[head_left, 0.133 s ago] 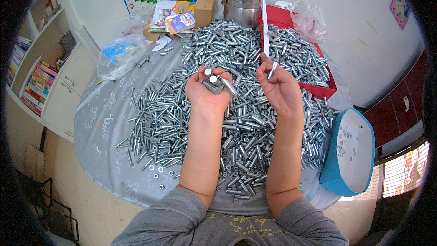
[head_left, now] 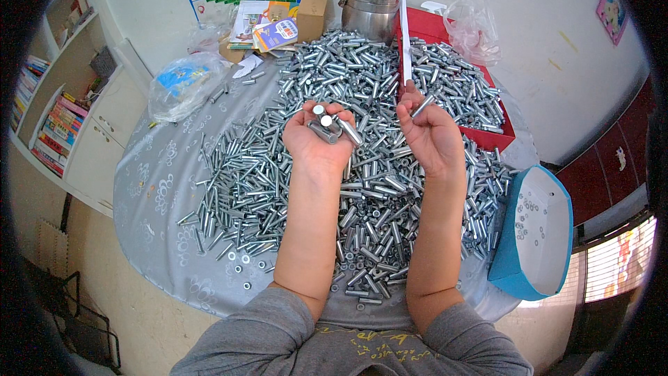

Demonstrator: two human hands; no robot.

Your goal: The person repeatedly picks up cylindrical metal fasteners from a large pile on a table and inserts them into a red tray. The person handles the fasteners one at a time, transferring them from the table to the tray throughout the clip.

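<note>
My left hand (head_left: 316, 153) is palm up over the pile, fingers curled around several short shiny metal cylinders (head_left: 324, 134), two of them with bright round ends turned up. To its right, my right hand (head_left: 437, 141) is raised with its palm toward me. Between its thumb and fingers it pinches a single metal cylinder (head_left: 423, 106), which lies slanted. Beneath both hands spreads a large heap of similar metal cylinders (head_left: 379, 184), and some of them look hollow like sleeves.
A red box (head_left: 491, 141) full of cylinders stands behind my right hand. At the right edge sits a blue bin (head_left: 497, 275) with small rings inside. A steel pot (head_left: 372, 14), a cardboard box (head_left: 314, 14) and a plastic bag (head_left: 186, 87) are farther back. Loose washers (head_left: 245, 259) lie at front left.
The cylinder in my right hand has tipped from nearly upright to a flatter slant as the fingers shifted. My left hand looks unmoved.
</note>
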